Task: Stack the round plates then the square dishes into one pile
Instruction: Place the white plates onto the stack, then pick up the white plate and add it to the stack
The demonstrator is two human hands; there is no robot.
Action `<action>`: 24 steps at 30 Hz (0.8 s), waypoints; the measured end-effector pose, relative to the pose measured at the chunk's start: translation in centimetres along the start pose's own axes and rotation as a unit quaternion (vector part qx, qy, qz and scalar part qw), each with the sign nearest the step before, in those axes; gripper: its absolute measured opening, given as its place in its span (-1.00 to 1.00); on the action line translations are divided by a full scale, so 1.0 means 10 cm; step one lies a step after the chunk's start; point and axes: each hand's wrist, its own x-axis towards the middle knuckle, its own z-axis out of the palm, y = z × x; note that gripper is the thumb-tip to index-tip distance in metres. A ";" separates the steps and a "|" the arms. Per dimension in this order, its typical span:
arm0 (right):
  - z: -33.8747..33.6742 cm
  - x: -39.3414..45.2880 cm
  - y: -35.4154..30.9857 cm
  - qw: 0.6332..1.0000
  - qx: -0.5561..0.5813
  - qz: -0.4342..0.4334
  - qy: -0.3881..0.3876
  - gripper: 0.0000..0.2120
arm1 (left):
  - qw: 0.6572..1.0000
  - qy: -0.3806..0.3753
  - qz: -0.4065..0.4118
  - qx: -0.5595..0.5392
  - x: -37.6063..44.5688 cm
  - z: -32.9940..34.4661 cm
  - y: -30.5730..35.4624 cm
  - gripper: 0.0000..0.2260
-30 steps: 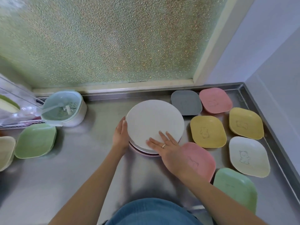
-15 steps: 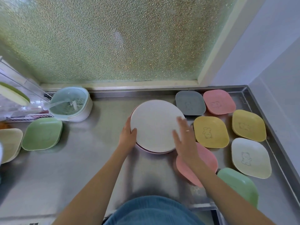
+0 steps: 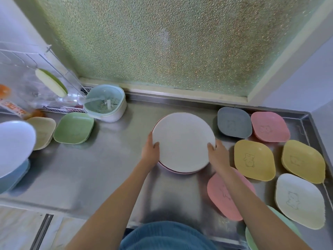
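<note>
White round plate tops a pile of round plates (pink rim peeking under it) mid-way along our steel counter. We hold its edges, left hand and right hand curled around opposite sides. Square dishes sit right: grey, pink, two yellow.

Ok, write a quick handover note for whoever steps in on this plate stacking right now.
Left hand: grips the left rim of the white round plate.
Right hand: grips its right rim.
Round pile: the white plate sits on a pink plate, mid-counter.
Done: the round plates in reach look stacked.
Left: no square dish is on the pile yet. Right side: grey, two pink, two yellow, white, green. Left side: green, beige.
</note>
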 end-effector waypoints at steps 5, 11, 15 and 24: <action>0.45 -0.26 -0.26 0.998 0.031 -0.051 -0.013 -0.71 | 0.997 0.076 -0.014 0.001 -0.14 -0.49 -0.31 -0.52; 1.09 -0.80 -0.57 0.996 0.048 -0.075 0.000 -0.78 | 0.991 0.128 -0.020 0.021 -0.36 -1.18 -0.75 -0.55; 1.51 -1.05 -0.80 0.995 0.038 -0.085 -0.026 -0.75 | 0.986 0.161 -0.037 0.019 -0.42 -1.66 -1.01 -0.56; 2.24 -1.48 -1.20 0.997 0.029 -0.075 0.007 -0.68 | 0.987 0.149 -0.050 0.043 -0.39 -2.44 -1.42 -0.55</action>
